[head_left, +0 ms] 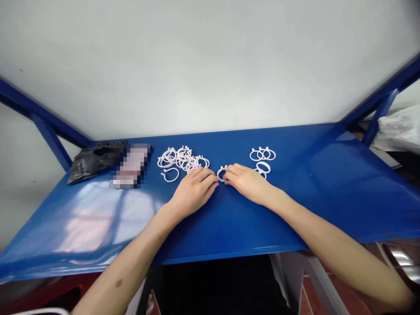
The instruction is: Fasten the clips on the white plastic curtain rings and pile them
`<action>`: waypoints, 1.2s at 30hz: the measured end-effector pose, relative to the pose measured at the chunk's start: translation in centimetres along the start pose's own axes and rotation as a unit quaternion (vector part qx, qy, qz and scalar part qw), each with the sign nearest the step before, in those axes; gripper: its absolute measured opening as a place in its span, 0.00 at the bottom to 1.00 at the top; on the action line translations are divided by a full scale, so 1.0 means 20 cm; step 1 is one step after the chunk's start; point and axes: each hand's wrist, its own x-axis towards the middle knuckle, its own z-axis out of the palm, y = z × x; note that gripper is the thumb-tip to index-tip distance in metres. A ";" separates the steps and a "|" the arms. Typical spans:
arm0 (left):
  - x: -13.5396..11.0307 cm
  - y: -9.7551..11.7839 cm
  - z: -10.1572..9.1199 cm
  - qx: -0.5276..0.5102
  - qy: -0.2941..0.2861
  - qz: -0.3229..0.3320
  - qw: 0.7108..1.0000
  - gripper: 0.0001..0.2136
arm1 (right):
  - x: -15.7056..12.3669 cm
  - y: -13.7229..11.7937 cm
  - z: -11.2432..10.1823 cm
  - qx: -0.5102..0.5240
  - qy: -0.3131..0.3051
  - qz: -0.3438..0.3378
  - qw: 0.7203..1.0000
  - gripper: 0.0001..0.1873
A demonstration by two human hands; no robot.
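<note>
A white open ring with small knobs at its top stands between my hands on the blue table. My right hand has its fingers closed on the ring's right side. My left hand is closed, its thumb and fingertips close by the ring's left edge; whether they touch it or hold something I cannot tell. Just beyond my left hand lies a heap of similar white rings, with a single ring in front of it. More white rings lie beside my right hand, one partly hidden.
Farther back on the right, several white rings overlap in a row. A black plastic bag and a pixelated flat object lie at the left. The blue table meets a pale wall; blue frame bars rise at both sides.
</note>
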 end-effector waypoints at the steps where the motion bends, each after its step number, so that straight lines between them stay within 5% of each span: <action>1: 0.00 0.00 0.00 -0.001 0.007 0.002 1.000 0.06 | 0.00 -0.01 0.00 -0.009 0.007 -0.009 1.000 0.09; 6: 0.00 0.01 -0.01 -0.020 0.030 0.017 0.999 0.05 | -0.01 -0.08 -0.02 -0.043 0.060 -0.057 0.996 0.15; 13: -0.01 -0.01 -0.01 -0.007 -0.012 0.022 1.000 0.13 | -0.01 -0.11 -0.01 -0.076 0.082 -0.076 0.991 0.18; 22: 0.02 0.04 -0.02 0.105 0.015 0.014 0.994 0.15 | 0.01 -0.18 -0.01 -0.167 0.100 -0.009 0.981 0.18; 29: 0.01 -0.02 0.02 0.100 0.019 -0.004 0.995 0.10 | 0.01 -0.09 -0.06 -0.026 0.073 -0.015 0.997 0.14; 33: -0.02 -0.13 -0.03 0.103 0.040 -0.059 0.992 0.08 | -0.05 0.05 -0.16 0.018 0.145 0.092 0.985 0.20; 36: -0.03 -0.19 -0.07 0.139 0.065 -0.115 0.982 0.09 | -0.12 0.18 -0.24 -0.016 0.111 0.192 0.975 0.16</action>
